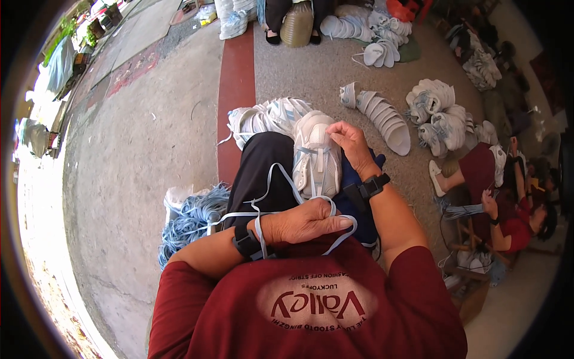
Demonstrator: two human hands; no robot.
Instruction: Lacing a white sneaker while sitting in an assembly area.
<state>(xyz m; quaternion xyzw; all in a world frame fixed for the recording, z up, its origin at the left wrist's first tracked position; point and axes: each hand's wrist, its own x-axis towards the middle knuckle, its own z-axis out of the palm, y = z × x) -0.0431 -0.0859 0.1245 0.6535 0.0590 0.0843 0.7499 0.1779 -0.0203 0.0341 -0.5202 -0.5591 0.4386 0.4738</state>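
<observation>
A white shoe upper [312, 134] with pale blue trim lies across my lap, its toe pointing away from me. My left hand [306, 221] is closed around a light blue shoelace [350, 230], its thumb lying along it near the shoe's close end. More of the lace [274, 170] loops left over my dark trouser leg and round my left wrist. At the right side of the toe, my right hand [353, 145] has thumb and forefinger pinched together, apparently touching the shoe's edge. What that pinch holds, if anything, is too small to make out.
White shoe uppers [263, 118] are heaped just beyond my knees. Bundled blue laces [194, 215] lie by my left thigh. A nested row of uppers [382, 116] and more piles [439, 107] are on the right floor. Another person [514, 230] sits at right, holding laces.
</observation>
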